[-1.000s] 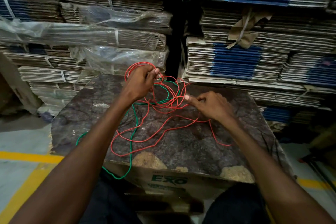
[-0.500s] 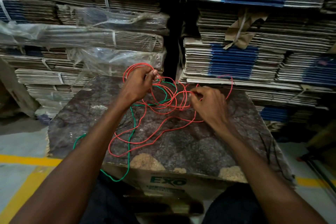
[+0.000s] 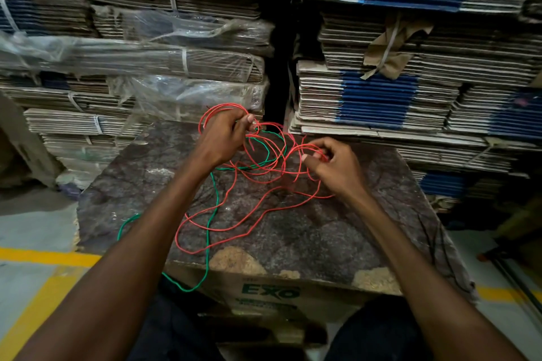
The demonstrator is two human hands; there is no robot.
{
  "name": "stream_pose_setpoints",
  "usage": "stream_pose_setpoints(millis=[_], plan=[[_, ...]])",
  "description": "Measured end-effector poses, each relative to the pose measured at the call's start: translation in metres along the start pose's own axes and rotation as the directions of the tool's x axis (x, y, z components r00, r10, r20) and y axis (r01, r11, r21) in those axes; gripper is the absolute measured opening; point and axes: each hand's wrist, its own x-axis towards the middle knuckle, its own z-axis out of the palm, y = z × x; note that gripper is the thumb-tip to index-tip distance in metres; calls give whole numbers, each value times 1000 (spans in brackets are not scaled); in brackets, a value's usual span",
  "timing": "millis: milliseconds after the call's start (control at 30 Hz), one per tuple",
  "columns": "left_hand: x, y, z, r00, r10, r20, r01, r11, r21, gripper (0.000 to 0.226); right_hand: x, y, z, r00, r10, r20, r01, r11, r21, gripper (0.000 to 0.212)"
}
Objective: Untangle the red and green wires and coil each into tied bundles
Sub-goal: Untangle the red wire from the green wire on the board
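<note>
A red wire (image 3: 234,226) lies in loose tangled loops on a dark cloth-covered box top (image 3: 308,231). A green wire (image 3: 208,231) runs through the tangle, down the middle and over the box's front edge. My left hand (image 3: 224,138) grips a bunch of red loops raised above the far side of the box, with a green strand passing just under it. My right hand (image 3: 334,167) pinches a red loop between thumb and fingers, a little right of the tangle and slightly above the surface.
Tall stacks of flattened cardboard (image 3: 410,67) rise right behind the box, some wrapped in clear plastic (image 3: 176,67). A cardboard carton marked EXO (image 3: 269,291) carries the cloth. Grey floor with yellow lines (image 3: 44,261) lies on both sides.
My right hand pulled back from the far side toward me with a red loop, and the red strand that arced to the right has come in. My left hand stayed nearly still.
</note>
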Motion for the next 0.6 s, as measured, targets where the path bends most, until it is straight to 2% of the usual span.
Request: stream_pose_setpoints(millis=[67, 167, 267, 333, 433, 600], plan=[[0, 0, 0, 1000, -1, 1, 1, 1000, 5, 38, -2, 2, -3, 995, -101, -11, 100, 991, -87, 21], [0, -2, -1, 1000, -13, 3, 12, 1000, 10, 47, -5, 1, -11, 969, -245, -8, 236, 940, -246, 27], [0, -5, -4, 1000, -20, 12, 20, 1000, -9, 51, -5, -2, -20, 955, -292, -56, 261, 914, -311, 34], [-2, -9, -5, 1000, -9, 1, 9, 1000, 15, 52, -2, -1, -26, 954, -275, -118, 234, 931, -281, 39], [-5, -18, -7, 1000, -23, -4, 23, 999, 46, 52, 7, 8, -36, 951, -236, -200, 210, 967, -141, 32], [-10, -35, -11, 999, -49, -13, 50, 994, 95, 51, 22, 21, -50, 969, -167, -180, 158, 985, -64, 29]])
